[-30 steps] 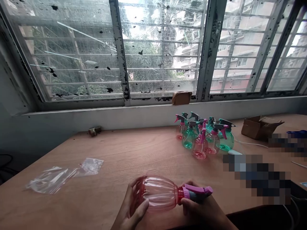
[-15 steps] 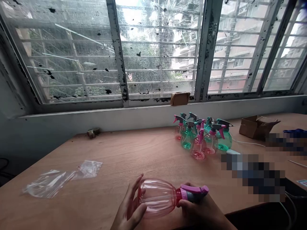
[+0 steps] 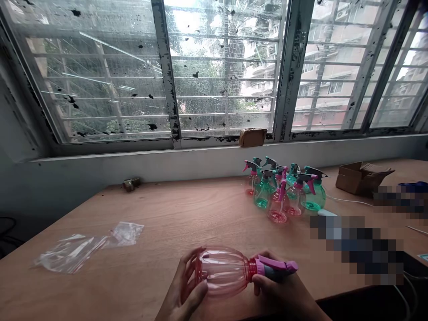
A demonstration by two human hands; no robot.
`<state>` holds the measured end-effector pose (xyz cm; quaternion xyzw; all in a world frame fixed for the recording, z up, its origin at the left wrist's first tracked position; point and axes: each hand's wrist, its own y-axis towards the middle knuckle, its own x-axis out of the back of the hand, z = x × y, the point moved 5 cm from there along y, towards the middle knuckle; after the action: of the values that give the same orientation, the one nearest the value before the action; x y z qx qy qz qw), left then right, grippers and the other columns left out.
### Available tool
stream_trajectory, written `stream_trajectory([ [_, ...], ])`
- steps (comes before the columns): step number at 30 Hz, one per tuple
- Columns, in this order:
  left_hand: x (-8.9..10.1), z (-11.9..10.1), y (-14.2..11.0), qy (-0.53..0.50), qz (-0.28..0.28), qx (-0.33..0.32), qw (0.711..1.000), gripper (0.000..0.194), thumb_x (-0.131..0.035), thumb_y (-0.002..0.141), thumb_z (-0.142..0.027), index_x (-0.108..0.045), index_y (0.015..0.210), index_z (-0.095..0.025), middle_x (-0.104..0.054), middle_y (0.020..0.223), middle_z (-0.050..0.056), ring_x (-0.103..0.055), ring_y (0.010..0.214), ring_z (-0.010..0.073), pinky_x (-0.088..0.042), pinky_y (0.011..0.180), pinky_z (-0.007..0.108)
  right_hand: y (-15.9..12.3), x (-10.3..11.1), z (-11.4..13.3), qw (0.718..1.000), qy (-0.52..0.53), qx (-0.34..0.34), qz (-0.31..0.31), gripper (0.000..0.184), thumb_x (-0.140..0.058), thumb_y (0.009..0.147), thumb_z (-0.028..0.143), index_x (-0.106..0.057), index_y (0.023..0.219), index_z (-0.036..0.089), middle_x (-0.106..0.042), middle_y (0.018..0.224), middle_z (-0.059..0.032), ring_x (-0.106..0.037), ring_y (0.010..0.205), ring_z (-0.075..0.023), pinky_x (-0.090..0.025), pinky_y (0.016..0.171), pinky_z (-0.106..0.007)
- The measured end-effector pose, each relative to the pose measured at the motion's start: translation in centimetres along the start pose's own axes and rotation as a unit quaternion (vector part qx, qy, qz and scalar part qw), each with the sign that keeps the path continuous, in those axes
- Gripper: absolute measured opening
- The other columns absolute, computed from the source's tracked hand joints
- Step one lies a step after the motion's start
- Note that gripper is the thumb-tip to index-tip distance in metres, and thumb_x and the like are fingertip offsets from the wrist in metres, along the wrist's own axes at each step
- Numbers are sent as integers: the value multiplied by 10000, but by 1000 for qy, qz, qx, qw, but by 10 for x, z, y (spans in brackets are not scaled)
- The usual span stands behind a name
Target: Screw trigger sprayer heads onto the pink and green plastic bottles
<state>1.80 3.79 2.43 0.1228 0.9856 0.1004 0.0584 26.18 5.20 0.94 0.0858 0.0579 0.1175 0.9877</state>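
Observation:
A clear pink spray bottle (image 3: 223, 272) lies on its side in the air between my hands, its pink and dark grey trigger head pointing right. My left hand (image 3: 187, 285) cups the round base, thumb in front and fingers behind. At the neck, my right hand (image 3: 277, 285) grips around the collar just below the trigger head, with part of the fingers hidden behind it. Beyond my hands, a cluster of several pink and green spray bottles (image 3: 278, 209) stands upright on the wooden table (image 3: 167, 209).
Crumpled clear plastic bags (image 3: 75, 254) lie at the left. An open cardboard box (image 3: 357, 180) stands at the back right, near a white cable. Blurred-out patches cover things at the right. A small metal object (image 3: 131, 184) sits near the wall, and a brown block (image 3: 253, 137) rests on the windowsill.
Both hands and the spray bottle have shifted slightly right in view. The left fingers sit closer around the base. The whole scene has also drifted a little right.

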Motion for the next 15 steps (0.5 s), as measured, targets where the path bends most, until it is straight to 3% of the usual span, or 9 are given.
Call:
stream_trajectory([
  [4, 0, -1, 0, -9, 0, -31, 999, 693, -785, 835, -402, -458, 1441, -326, -444, 1569, 119, -370, 1471, 361, -373, 1184, 492, 0, 1, -2, 1000, -10, -14, -2, 283, -834, 783, 385, -646, 895, 205, -705, 607, 23, -634, 496, -156, -445, 476, -228],
  [8, -4, -2, -3, 43, 14, -65, 997, 701, -779, 844, -327, -467, 1471, -359, -328, 1645, 56, -276, 1520, 330, -345, 1205, 419, -2, 4, -1, 1000, -15, -20, -14, 344, -828, 785, 452, -643, 910, 190, -708, 591, 9, -626, 495, -165, -469, 484, -247],
  [10, -6, -3, -4, 73, 19, -54, 996, 696, -755, 863, -322, -444, 1481, -401, -327, 1651, 10, -278, 1523, 306, -333, 1214, 402, -2, 5, 0, 1000, -11, -16, -24, 394, -812, 780, 516, -635, 885, 181, -698, 554, -3, -608, 472, -171, -461, 463, -258],
  [15, -7, -10, -7, 93, 21, -5, 995, 747, -728, 888, -390, -340, 1526, -434, -382, 1635, -22, -282, 1523, 286, -137, 1271, 465, -6, 5, 0, 999, -13, -30, -25, 426, -859, 719, 524, -640, 847, 182, -704, 596, -13, -640, 493, -197, -476, 470, -287],
])
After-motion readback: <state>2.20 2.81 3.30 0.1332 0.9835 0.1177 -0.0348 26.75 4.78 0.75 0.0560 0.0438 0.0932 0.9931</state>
